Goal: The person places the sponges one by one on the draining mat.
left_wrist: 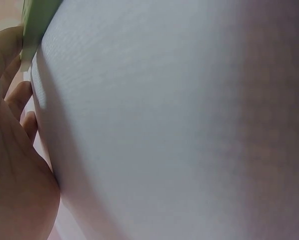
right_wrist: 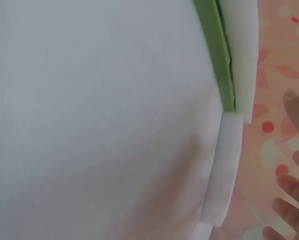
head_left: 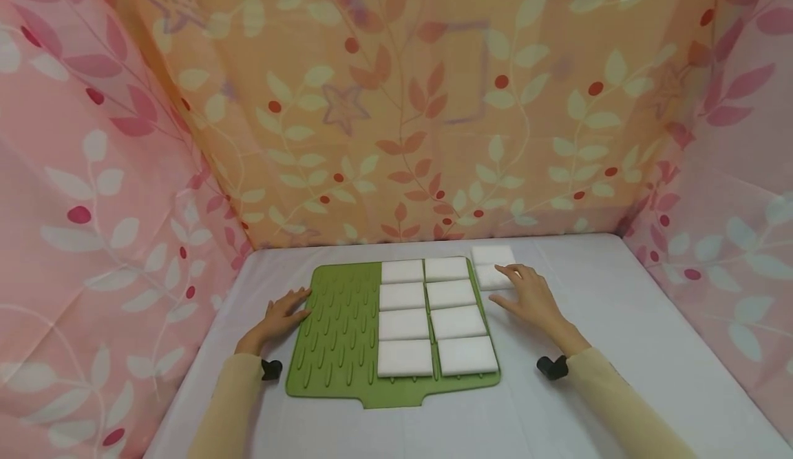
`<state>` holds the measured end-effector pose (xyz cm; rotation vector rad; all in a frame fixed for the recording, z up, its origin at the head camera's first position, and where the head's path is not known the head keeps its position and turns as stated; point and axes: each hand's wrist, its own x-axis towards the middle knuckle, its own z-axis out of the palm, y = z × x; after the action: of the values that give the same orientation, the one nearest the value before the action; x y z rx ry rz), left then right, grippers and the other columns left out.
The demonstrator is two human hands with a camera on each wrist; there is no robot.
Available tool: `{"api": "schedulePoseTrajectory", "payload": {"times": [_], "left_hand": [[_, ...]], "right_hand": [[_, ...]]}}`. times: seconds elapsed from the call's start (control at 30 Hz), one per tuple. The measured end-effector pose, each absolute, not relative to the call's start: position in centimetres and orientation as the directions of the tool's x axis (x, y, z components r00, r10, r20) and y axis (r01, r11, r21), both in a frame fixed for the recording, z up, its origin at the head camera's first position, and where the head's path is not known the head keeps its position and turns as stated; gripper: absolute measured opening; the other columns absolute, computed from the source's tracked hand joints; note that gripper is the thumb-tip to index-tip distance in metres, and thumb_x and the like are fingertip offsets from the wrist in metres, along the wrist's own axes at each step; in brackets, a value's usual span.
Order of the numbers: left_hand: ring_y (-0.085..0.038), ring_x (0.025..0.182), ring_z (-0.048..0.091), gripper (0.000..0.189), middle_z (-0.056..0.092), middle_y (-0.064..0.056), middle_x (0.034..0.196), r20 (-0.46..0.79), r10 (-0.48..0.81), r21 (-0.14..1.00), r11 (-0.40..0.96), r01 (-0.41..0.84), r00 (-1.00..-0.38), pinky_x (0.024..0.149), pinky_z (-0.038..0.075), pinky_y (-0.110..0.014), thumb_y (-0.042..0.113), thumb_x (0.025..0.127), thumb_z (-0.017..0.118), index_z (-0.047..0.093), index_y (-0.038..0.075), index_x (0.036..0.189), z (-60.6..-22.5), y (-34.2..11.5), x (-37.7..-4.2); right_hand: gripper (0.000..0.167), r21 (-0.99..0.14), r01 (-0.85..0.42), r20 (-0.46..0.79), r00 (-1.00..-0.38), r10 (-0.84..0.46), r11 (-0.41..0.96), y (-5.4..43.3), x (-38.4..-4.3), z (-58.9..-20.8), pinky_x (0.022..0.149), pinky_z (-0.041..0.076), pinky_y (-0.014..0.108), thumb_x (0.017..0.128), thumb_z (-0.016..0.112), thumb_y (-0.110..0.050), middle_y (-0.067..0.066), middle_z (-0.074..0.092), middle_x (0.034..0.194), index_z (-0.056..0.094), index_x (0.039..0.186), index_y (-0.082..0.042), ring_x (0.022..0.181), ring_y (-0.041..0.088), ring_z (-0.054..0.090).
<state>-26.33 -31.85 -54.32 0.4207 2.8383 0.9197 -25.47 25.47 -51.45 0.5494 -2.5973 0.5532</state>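
Observation:
A green ridged drying mat [head_left: 334, 328] lies on the white table, with a tab at its front edge. On its right half several white rectangular sponges [head_left: 405, 358] sit in two columns. Two more white sponges [head_left: 491, 255] lie on the table just past the mat's back right corner. My left hand [head_left: 281, 318] rests at the mat's left edge, its fingertips touching the rim [left_wrist: 34, 30]. Over the nearer loose sponge [right_wrist: 224, 170] my right hand [head_left: 533, 299] hovers with thumb and fingers spread apart and nothing between them.
The white tabletop [head_left: 595, 287] extends around the mat. A patterned orange curtain [head_left: 396, 101] hangs behind the table, with pink patterned cloth on the left [head_left: 111, 204] and right [head_left: 731, 239]. A black wrist strap piece [head_left: 551, 367] shows under each wrist.

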Motion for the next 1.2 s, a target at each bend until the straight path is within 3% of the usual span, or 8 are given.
{"api": "schedulePoseTrajectory", "payload": {"times": [0.33,0.63,1.2], "left_hand": [[-0.043,0.139,0.013,0.058,0.025,-0.018,0.150,-0.033,0.303,0.594,0.772,0.225,-0.952,0.101,-0.008,-0.069,0.034,0.095,0.051,0.032,0.013,0.145,-54.2,-31.7,-26.1],[-0.044,0.138,0.013,0.058,0.024,-0.018,0.151,-0.035,0.299,0.589,0.777,0.222,-0.954,0.101,-0.007,-0.069,0.033,0.095,0.051,0.032,0.012,0.145,-54.0,-31.9,-26.0],[-0.042,0.139,0.011,0.058,0.024,-0.017,0.151,-0.047,0.287,0.605,0.770,0.202,-0.957,0.102,-0.008,-0.067,0.032,0.095,0.052,0.031,0.013,0.146,-53.6,-31.6,-25.8]], "right_hand": [[0.071,-0.333,-0.381,0.383,-0.890,-0.246,0.862,27.4,-26.8,-52.6,0.090,0.034,0.061,0.077,0.072,-0.043,0.021,0.045,0.132,0.048,0.134,-0.008,0.117,0.043,0.044],[0.075,-0.460,-0.363,0.325,-0.918,-0.227,0.810,27.5,-27.8,-53.1,0.095,0.032,0.061,0.079,0.074,-0.031,0.028,0.037,0.134,0.040,0.136,0.003,0.121,0.046,0.037],[0.075,-0.534,-0.272,0.208,-0.960,-0.187,0.801,28.0,-29.1,-53.8,0.101,0.029,0.059,0.083,0.069,-0.034,0.026,0.035,0.139,0.034,0.140,0.001,0.126,0.046,0.034]]}}
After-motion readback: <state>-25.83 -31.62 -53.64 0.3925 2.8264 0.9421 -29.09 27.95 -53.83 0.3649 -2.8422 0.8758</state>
